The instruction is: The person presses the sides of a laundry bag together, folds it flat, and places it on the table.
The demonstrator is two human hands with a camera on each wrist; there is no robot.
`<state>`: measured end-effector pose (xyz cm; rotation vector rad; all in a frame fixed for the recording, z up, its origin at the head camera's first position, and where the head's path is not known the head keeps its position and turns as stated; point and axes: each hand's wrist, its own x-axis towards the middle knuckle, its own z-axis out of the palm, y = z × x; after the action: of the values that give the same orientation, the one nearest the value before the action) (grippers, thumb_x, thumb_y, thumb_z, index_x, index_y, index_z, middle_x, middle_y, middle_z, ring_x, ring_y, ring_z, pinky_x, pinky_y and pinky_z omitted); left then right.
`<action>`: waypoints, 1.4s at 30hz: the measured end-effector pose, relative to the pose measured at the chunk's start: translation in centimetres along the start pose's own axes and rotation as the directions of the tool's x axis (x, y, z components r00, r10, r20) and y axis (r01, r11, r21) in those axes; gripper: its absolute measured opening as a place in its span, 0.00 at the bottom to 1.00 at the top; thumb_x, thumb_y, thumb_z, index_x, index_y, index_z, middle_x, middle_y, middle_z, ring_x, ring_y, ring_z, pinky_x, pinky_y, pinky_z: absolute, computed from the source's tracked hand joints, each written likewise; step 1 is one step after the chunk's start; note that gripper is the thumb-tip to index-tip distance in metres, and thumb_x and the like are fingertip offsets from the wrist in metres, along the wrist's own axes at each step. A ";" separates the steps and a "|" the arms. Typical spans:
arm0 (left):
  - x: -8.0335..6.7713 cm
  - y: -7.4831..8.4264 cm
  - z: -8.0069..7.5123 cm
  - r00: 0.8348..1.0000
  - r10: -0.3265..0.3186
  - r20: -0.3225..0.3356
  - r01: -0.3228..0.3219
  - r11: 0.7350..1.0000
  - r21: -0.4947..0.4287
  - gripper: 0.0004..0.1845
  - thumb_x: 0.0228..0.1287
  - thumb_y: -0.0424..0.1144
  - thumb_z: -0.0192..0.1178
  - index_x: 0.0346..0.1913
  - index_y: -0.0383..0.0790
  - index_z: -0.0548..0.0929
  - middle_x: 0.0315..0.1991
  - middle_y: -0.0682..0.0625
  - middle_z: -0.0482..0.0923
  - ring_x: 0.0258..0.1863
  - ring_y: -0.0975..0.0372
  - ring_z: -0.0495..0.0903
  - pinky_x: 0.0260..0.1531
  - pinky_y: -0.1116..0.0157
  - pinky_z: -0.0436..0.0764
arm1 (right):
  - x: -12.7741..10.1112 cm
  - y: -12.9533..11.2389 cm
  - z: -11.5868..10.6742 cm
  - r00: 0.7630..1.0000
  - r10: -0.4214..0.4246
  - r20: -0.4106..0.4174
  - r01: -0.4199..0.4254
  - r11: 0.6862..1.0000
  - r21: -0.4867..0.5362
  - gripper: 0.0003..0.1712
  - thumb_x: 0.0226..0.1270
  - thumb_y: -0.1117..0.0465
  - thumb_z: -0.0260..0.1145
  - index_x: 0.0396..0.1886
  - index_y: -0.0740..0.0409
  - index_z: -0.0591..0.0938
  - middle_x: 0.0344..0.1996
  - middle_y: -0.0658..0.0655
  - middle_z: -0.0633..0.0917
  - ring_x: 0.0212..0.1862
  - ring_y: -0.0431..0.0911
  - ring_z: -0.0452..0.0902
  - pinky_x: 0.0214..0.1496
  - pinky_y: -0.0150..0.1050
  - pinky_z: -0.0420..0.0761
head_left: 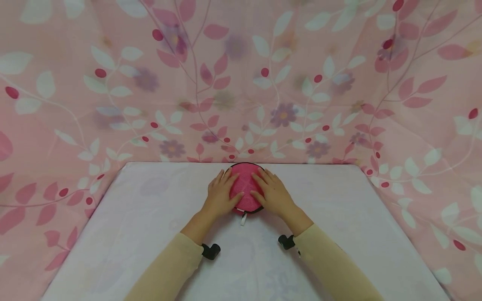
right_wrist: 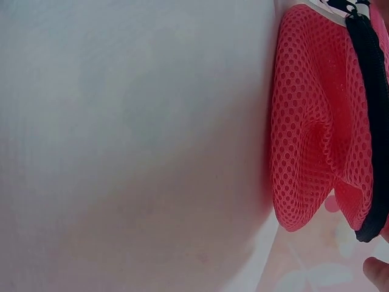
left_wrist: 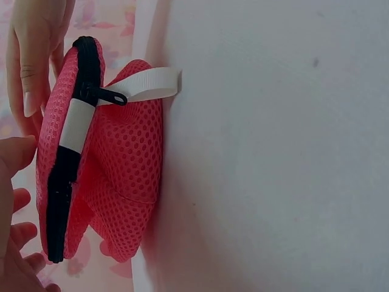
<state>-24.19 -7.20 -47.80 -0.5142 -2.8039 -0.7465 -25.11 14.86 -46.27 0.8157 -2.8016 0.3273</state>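
Note:
A round pink mesh zip pouch stands at the far edge of the table, between both hands. My left hand lies on its left side with the fingers spread. From the right, my right hand rests on the pouch the same way, fingers fairly straight. In the left wrist view, black zipper tape runs around the lid rim and a white ribbon loop hangs near the zipper pull. The soft mesh side sags inward in the right wrist view.
The table has a pale cloth cover. Behind it and at both sides hangs a pink curtain printed with leaves and flowers. Small black devices sit at the cuffs of the beige sleeves.

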 end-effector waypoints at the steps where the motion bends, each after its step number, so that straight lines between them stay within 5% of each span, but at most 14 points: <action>1: 0.0 0.0 0.0 1.000 0.001 0.004 -0.001 1.000 0.003 0.37 0.68 0.56 0.59 0.76 0.46 0.65 0.78 0.41 0.54 0.77 0.44 0.48 0.69 0.37 0.53 | 0.0 0.0 0.0 1.000 0.000 0.011 0.000 1.000 -0.004 0.38 0.74 0.42 0.59 0.76 0.55 0.66 0.77 0.62 0.61 0.77 0.59 0.51 0.75 0.59 0.54; 19: 0.2 -0.3 0.7 0.988 -0.004 0.155 -0.006 0.998 0.061 0.40 0.69 0.61 0.54 0.78 0.48 0.60 0.80 0.43 0.48 0.78 0.43 0.42 0.71 0.37 0.49 | -0.1 0.3 1.1 0.992 0.016 0.126 -0.023 0.998 0.052 0.37 0.76 0.44 0.56 0.79 0.52 0.62 0.78 0.62 0.56 0.78 0.60 0.47 0.74 0.62 0.55; 33: 0.2 -0.4 0.8 0.988 0.038 0.150 -0.053 0.994 0.096 0.38 0.69 0.60 0.55 0.76 0.45 0.65 0.78 0.40 0.52 0.77 0.40 0.46 0.69 0.36 0.52 | -0.1 0.1 1.2 0.984 0.023 0.177 -0.040 0.995 0.093 0.39 0.76 0.41 0.56 0.79 0.51 0.61 0.78 0.63 0.56 0.78 0.62 0.47 0.73 0.63 0.56; 42: 0.0 -0.4 0.8 0.975 0.004 0.221 -0.030 0.993 0.116 0.38 0.69 0.58 0.56 0.78 0.48 0.62 0.79 0.42 0.51 0.78 0.41 0.44 0.71 0.37 0.50 | -0.2 0.1 1.5 0.982 0.014 0.190 -0.032 0.995 0.093 0.39 0.75 0.42 0.56 0.79 0.52 0.61 0.78 0.64 0.56 0.78 0.63 0.47 0.74 0.61 0.56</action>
<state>-24.47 -7.12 -48.65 -0.6345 -3.0202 -0.5449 -25.17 14.61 -47.75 0.8782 -2.9943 0.4106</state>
